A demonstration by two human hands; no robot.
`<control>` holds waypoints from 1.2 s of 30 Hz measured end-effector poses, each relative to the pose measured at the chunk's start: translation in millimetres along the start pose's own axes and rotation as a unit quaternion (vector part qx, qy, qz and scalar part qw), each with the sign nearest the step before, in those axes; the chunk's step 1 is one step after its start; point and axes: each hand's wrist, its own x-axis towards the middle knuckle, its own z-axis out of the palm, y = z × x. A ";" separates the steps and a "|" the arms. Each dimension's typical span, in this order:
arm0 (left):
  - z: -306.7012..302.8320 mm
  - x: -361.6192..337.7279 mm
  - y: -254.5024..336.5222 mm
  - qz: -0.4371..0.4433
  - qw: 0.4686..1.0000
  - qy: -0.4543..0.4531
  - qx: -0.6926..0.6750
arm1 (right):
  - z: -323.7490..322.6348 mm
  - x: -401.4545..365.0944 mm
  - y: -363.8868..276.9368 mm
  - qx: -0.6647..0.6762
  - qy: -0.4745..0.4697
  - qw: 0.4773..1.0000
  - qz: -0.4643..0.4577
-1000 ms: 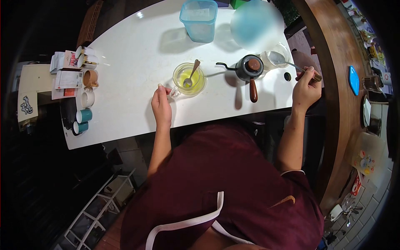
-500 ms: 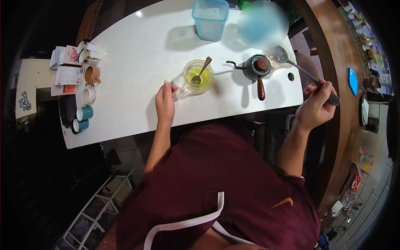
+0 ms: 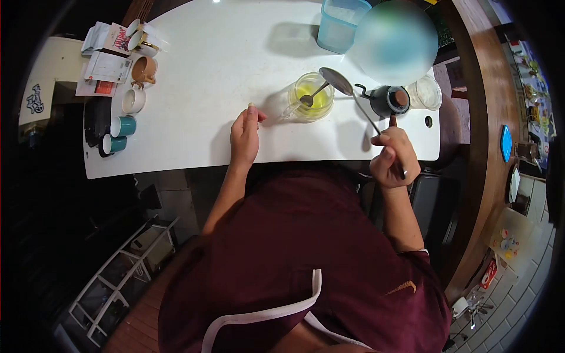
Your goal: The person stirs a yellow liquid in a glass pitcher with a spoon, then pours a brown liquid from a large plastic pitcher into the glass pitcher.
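My right hand [image 3: 396, 159] is closed round the dark end of a long-handled metal ladle [image 3: 336, 81]. The ladle's bowl is raised over the right rim of a glass mug [image 3: 321, 112], which contains yellow-green liquid. A small spoon [image 3: 318, 92] leans inside the mug. Left of the mug's handle, my left hand [image 3: 245, 134] is loosely open, thumb up and fingers slightly bent; nothing shows in it. Just beyond my right hand stand a dark kettle [image 3: 385, 103] with a thin spout and, beside it, a clear jar with white contents [image 3: 425, 93].
On the white table [image 3: 200, 106], a blue plastic container [image 3: 340, 29] stands at the back beside a blurred pale-blue round shape [image 3: 397, 41]. Several mugs, including a brown mug [image 3: 143, 69], and packets [image 3: 108, 67] line the left end. A wooden counter [image 3: 479, 147] runs along the right.
My right hand has brought the ladle leftward, from beside the jar to over the glass mug. The view has shifted, and my left hand stays empty near the mug.
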 end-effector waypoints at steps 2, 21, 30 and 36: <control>-1.7 -0.7 0.7 -0.003 1.000 0.000 0.000 | 0.7 0.9 -0.5 -0.009 -0.004 0.999 -0.033; 21.8 3.7 -1.9 0.021 0.999 -0.040 0.007 | -102.0 14.1 52.2 -0.157 0.356 0.898 0.206; 50.3 -1.6 -8.6 0.062 0.998 -0.006 -0.030 | -100.5 0.1 101.5 -0.287 0.176 0.925 0.175; 61.3 -10.5 -12.3 0.038 0.998 -0.008 -0.044 | -100.6 0.6 115.0 -0.310 0.138 0.925 0.174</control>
